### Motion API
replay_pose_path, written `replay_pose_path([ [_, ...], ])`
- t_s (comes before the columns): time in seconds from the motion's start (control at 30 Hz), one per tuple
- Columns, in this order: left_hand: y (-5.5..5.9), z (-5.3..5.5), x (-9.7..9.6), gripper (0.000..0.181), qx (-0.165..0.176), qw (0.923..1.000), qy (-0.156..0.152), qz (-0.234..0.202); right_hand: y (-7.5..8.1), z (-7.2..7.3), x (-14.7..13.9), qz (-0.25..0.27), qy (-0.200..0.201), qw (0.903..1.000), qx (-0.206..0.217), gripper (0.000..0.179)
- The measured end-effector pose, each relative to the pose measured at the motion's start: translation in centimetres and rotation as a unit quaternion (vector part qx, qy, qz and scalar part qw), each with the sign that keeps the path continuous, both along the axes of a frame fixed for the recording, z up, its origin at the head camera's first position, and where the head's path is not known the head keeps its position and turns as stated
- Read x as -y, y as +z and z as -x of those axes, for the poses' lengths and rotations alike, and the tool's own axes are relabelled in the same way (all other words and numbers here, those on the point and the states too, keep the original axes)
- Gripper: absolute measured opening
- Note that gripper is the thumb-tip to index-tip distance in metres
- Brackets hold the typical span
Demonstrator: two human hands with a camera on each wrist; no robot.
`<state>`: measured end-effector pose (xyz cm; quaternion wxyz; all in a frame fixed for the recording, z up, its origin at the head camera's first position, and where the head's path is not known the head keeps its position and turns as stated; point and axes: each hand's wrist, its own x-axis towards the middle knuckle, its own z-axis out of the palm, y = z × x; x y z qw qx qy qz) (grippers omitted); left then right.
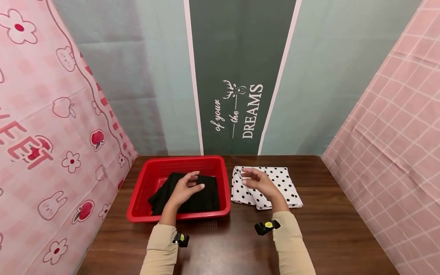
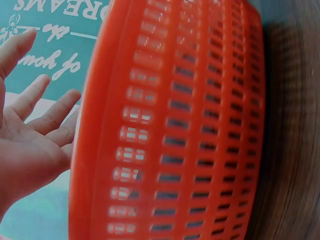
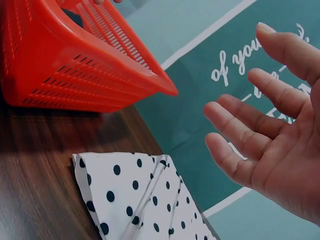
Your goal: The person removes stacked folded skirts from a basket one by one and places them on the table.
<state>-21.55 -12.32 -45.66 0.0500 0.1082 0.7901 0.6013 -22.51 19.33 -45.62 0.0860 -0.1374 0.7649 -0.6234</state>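
Observation:
My left hand [image 1: 186,189] hovers over the red plastic basket [image 1: 225,183], fingers relaxed and holding nothing. Folded black cloth [image 1: 206,194] lies inside the basket below it. In the left wrist view the hand [image 2: 35,135] shows past the basket's slotted wall [image 2: 170,140]. To the right of the basket, a folded white cloth with black dots [image 1: 282,183] lies on the table. Above that cloth is my right hand [image 1: 261,184], its fingers loosely spread with nothing in them. The right wrist view shows this hand [image 3: 270,135] raised over the dotted cloth [image 3: 135,195].
The brown wooden table [image 1: 330,229] carries the basket and the dotted cloth. A green hanging with lettering [image 1: 240,57] stands behind it. Pink patterned cloth [image 1: 68,133] borders the left side, and a pink checked cloth [image 1: 388,126] the right.

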Motion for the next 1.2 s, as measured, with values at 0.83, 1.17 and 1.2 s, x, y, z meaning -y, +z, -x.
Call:
replay_pose_path([
  [0.83, -0.8, 2.3, 9.3, 0.059, 0.007, 0.9992, 0.024, 0.032, 0.7, 4.4, 7.8, 0.006, 0.033, 0.9982, 0.049, 0.051],
  [1.17, -1.7, 3.7, 11.1, 0.064, 0.073, 0.9955, 0.048, 0.039, -0.6, 5.7, 11.0, 0.005, -0.003, 0.9949, 0.101, 0.05],
  [1.2, -1.7, 3.7, 11.2, 0.064, 0.079, 0.9947, 0.051, 0.043, -0.8, 5.8, 11.3, 0.008, -0.009, 0.9945, 0.104, 0.05],
])
